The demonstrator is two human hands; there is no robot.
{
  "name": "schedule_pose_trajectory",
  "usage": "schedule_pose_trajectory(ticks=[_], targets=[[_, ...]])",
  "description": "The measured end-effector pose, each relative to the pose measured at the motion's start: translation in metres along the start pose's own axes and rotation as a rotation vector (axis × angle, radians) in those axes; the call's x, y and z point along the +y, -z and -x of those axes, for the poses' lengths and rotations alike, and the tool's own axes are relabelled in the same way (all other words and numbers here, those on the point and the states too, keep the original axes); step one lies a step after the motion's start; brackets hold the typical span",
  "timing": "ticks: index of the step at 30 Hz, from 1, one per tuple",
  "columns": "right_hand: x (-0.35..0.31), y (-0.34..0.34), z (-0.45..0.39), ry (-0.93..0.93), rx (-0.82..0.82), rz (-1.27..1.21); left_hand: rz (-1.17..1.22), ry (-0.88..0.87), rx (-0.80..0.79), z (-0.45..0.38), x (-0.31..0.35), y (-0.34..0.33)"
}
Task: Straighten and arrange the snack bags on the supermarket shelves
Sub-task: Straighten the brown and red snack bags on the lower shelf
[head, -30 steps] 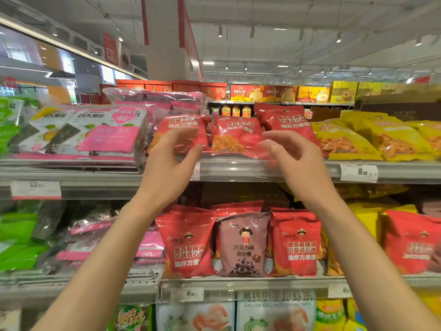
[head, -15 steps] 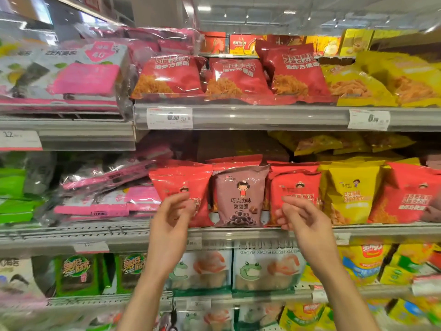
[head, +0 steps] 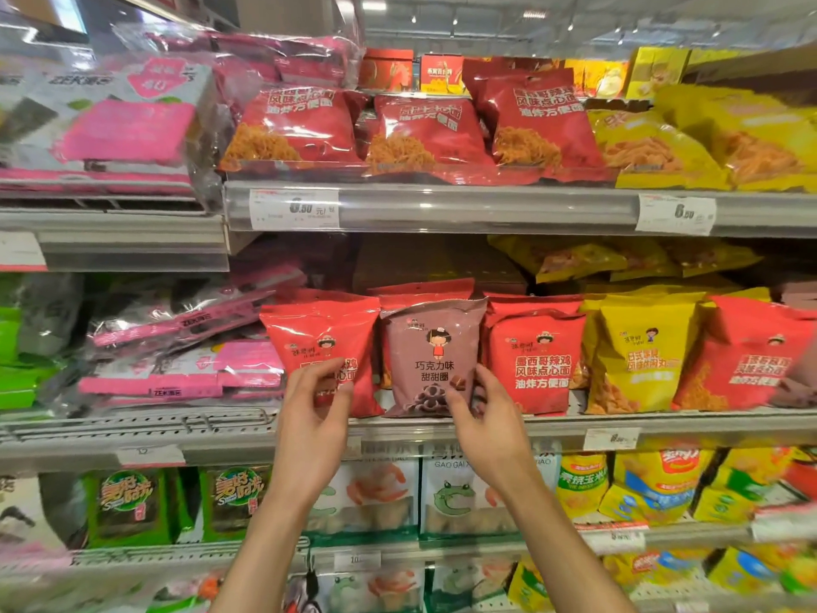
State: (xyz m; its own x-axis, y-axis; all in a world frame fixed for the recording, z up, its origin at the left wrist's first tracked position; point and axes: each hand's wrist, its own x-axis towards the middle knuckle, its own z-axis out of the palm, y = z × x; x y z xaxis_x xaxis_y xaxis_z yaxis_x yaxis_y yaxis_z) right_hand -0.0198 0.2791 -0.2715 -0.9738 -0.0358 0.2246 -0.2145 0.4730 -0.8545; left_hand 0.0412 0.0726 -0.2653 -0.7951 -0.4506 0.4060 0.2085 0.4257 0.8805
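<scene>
On the middle shelf (head: 689,424) a row of snack bags stands upright. My left hand (head: 314,420) pinches the lower part of a red snack bag (head: 325,329) at the row's left end. My right hand (head: 488,420) grips the lower right corner of the brown chocolate-ring bag (head: 431,347) beside it, thumb on its front. The brown bag stands in front of another red bag. To its right stand a red bag (head: 537,360), a yellow bag (head: 641,356) and one more red bag (head: 747,360).
The top shelf (head: 486,210) holds three red noodle-snack bags (head: 424,134) and yellow bags (head: 707,143). Pink-and-clear seaweed packs (head: 177,369) lie stacked on the left. The lower shelf carries green seaweed packs (head: 128,506), white frog-print bags (head: 451,497) and yellow corn snacks (head: 654,480).
Both hands came down from the top shelf's red bags to the middle shelf. They now hold the red bag and the brown bag. The view has dropped and moved closer.
</scene>
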Motion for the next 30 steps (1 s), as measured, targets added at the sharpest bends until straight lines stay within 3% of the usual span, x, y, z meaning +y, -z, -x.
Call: schedule_pose_trajectory(ticks=[6, 20, 30], targets=[[-0.004, -0.010, -0.010, 0.000, 0.049, 0.036, 0.015, 0.001, -0.028, -0.004, -0.002, 0.004], [0.000, 0.002, -0.027, 0.041, 0.048, -0.390, 0.123, 0.047, -0.008, -0.010, -0.008, 0.012], [-0.009, 0.006, -0.023, 0.066, 0.002, -0.389, 0.053, 0.044, -0.088, -0.015, 0.003, 0.006]])
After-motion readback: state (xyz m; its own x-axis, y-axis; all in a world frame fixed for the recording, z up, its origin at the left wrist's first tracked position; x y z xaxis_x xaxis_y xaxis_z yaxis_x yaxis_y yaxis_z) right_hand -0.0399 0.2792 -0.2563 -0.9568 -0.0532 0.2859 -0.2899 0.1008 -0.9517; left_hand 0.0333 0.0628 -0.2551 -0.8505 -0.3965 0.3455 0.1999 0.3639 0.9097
